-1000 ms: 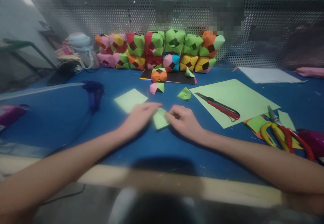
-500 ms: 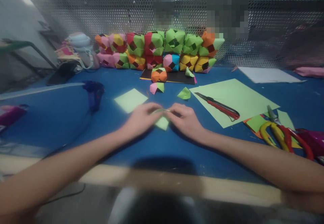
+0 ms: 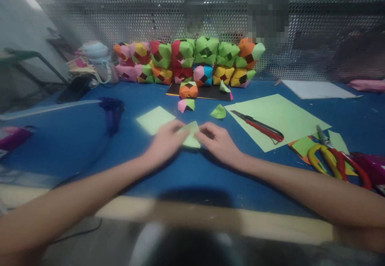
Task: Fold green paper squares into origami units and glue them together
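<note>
On a blue worktable (image 3: 75,150) backed by a perforated metal screen (image 3: 120,13), a two-tier row of multicoloured paper cubes (image 3: 186,59) lines the far edge. A large green sheet (image 3: 285,117) lies to the right with a red cutter (image 3: 258,126) resting on it, and yellow- and red-handled scissors (image 3: 337,160) sit nearer the right edge. At centre, the left hand (image 3: 164,142) and right hand (image 3: 219,142) meet, fingers curled and pinching opposite sides of a small green paper (image 3: 191,134), held low over the table between them. A green square (image 3: 153,118) lies flat just behind the left hand.
</note>
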The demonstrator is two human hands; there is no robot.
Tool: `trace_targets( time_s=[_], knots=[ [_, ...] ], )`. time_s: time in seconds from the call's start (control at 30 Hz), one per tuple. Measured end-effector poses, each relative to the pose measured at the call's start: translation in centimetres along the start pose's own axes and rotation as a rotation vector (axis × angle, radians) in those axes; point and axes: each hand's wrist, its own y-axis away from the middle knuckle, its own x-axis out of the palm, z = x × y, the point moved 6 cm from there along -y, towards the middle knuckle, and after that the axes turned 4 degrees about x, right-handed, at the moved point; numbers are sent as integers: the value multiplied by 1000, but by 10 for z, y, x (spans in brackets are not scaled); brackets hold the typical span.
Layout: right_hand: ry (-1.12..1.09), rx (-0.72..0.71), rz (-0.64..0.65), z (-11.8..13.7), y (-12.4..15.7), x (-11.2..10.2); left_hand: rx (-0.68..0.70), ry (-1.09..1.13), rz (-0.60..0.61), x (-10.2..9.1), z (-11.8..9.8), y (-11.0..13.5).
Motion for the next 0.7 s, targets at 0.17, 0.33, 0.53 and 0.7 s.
trace_targets(
  time_s=[0.17,0.33,0.53,0.7],
  knots=[
    [92,-40,-18,-2,0,3,-9,35,19,3,2,-1],
    [131,-100,-33,3,2,4,10,35,106,10,3,0],
    [183,-83,13,4,3,9,-5,21,29,7,5,1],
    [207,-122,-11,2,3,9,-21,37,52,10,4,3]
  ],
)
